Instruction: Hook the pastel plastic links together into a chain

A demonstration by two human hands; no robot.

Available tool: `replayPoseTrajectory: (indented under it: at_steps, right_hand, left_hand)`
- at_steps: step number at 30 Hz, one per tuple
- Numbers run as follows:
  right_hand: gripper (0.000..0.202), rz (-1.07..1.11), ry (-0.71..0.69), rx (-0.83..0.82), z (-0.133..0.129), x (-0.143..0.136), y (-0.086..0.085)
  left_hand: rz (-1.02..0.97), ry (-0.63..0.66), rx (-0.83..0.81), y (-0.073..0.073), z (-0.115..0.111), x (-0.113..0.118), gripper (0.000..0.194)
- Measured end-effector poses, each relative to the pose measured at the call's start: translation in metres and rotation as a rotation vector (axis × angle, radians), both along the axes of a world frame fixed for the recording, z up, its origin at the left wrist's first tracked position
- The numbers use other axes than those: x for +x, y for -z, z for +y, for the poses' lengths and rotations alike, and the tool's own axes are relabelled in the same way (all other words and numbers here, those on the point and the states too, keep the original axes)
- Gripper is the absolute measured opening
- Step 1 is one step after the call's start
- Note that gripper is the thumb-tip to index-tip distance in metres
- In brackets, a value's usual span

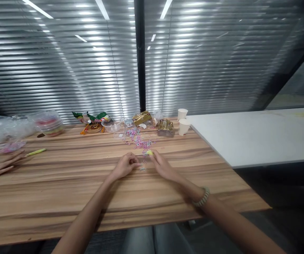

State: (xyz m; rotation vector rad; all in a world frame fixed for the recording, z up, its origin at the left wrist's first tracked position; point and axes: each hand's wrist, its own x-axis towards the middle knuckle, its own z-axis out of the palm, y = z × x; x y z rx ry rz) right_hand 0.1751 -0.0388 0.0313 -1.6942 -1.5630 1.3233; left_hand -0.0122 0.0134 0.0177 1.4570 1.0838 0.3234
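Note:
My right hand (162, 167) grips a small yellow tool (150, 152) whose exact kind I cannot make out. Its visible end points toward a scattered pile of tiny pink, purple and pale green rings (142, 143) on the wooden table (93, 197). Left of it, my left hand (126, 165) is curled with thumb and fingers together just above the wood. Whatever is pinched there, if anything, is too small to tell. A few loose pale green and pink rings (142, 169) lie between the two hands.
Behind the pile stand a clear plastic bowl (111, 126), snack wrappers (92, 121), gold packets (166, 127) and two paper cups (184, 127). At left, another person's hand (4, 165) rests near a yellow stick (36, 152) and stacked lidded tubs (48, 123). A white table (260, 137) adjoins on the right.

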Motion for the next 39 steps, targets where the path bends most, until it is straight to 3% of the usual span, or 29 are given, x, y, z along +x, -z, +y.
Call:
replayPoseTrajectory:
  at_steps: [6, 13, 19, 22, 24, 26, 30, 34, 39]
  right_hand:
    - [0.029, 0.107, -0.039, -0.025, -0.004, -0.004, 0.001]
    - [0.022, 0.083, -0.056, -0.014, -0.004, -0.004, -0.002]
    - [0.018, 0.034, 0.002, 0.027, 0.0, -0.006, -0.001]
    - [0.018, -0.004, 0.03, 0.027, 0.003, -0.005, 0.001]
    - [0.017, -0.059, 0.086, 0.015, 0.006, -0.004, 0.002]
    - [0.016, -0.108, 0.137, 0.004, 0.007, -0.003, 0.002]
    - [0.015, -0.087, 0.13, -0.011, 0.007, -0.006, -0.001]
    - [0.016, -0.048, 0.101, -0.023, 0.004, -0.01, -0.008]
    - [0.026, 0.032, 0.007, 0.004, 0.004, -0.009, -0.014]
  left_hand:
    - [-0.196, 0.002, -0.168, -0.006, 0.0, 0.009, 0.019]
    - [-0.241, -0.099, -0.24, -0.002, -0.005, 0.015, 0.024]
    - [-0.294, 0.003, -0.29, -0.014, -0.006, 0.017, 0.031]
    - [-0.33, -0.052, -0.307, -0.021, -0.004, 0.018, 0.03]
    - [-0.379, -0.136, -0.393, -0.023, -0.004, 0.019, 0.027]
    - [-0.436, -0.185, -0.58, -0.023, -0.005, 0.021, 0.027]
    - [-0.46, -0.196, -0.879, -0.019, -0.008, 0.022, 0.026]
    - [-0.426, -0.31, -0.825, -0.015, -0.009, 0.019, 0.037]
    - [-0.237, -0.487, -0.528, -0.008, -0.007, 0.018, 0.04]
